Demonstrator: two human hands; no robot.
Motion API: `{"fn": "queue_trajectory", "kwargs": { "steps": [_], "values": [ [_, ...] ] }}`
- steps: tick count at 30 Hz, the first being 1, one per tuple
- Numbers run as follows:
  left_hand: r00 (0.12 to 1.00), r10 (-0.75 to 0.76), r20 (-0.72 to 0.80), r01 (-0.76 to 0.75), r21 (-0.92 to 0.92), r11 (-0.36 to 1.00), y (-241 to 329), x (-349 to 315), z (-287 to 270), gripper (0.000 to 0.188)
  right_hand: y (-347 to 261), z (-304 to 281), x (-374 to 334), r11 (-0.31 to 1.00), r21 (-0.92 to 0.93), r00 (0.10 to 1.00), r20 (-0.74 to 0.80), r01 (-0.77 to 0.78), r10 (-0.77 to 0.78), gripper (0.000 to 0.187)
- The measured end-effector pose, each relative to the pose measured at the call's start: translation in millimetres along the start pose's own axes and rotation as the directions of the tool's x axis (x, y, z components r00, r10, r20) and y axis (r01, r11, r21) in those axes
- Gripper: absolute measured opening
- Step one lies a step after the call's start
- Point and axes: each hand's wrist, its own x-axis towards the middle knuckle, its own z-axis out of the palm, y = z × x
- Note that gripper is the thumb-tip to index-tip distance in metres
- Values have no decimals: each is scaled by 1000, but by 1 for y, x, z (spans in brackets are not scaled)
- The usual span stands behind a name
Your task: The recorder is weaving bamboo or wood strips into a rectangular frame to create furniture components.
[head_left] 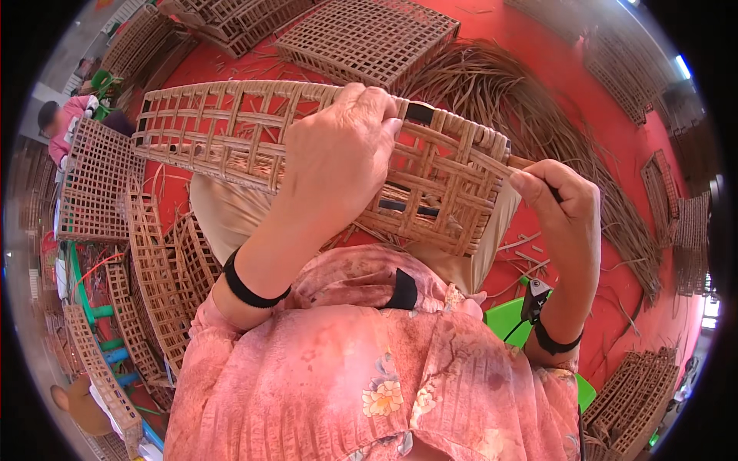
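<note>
A long, open-lattice wicker basket (246, 104) lies across my lap, its wrapped rim towards the far side. My left hand (342, 142) is closed over that rim, right of the basket's middle, with the fingertips pressed together at the edge. A dark section of bare frame (420, 113) shows just right of those fingers. Beyond the basket's right corner, my right hand (561, 192) pinches a brown wicker strand (520, 162) that runs out from the corner. The far end of the strand is hidden inside the fingers.
Loose wicker strands (492, 84) spread over the red floor (623, 165) at the far right. A lattice panel (369, 34) lies beyond the basket. More lattice pieces (154, 253) stack at left, near another person (73, 123). A grey-black hand tool (536, 296) sits by my right forearm.
</note>
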Motion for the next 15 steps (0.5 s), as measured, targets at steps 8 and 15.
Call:
{"fn": "queue_trajectory", "kwargs": {
  "steps": [8, 15],
  "values": [
    [998, -65, 1, 65, -61, 996, -10, 6, -2, 9, -5, 9, 7, 997, -72, 1000, 15, 6, -5, 24],
    [938, -308, 158, 343, -549, 762, -29, 9, -9, 13, -9, 9, 1, 991, -125, 999, -8, 38, -39, 20]
  ]
}}
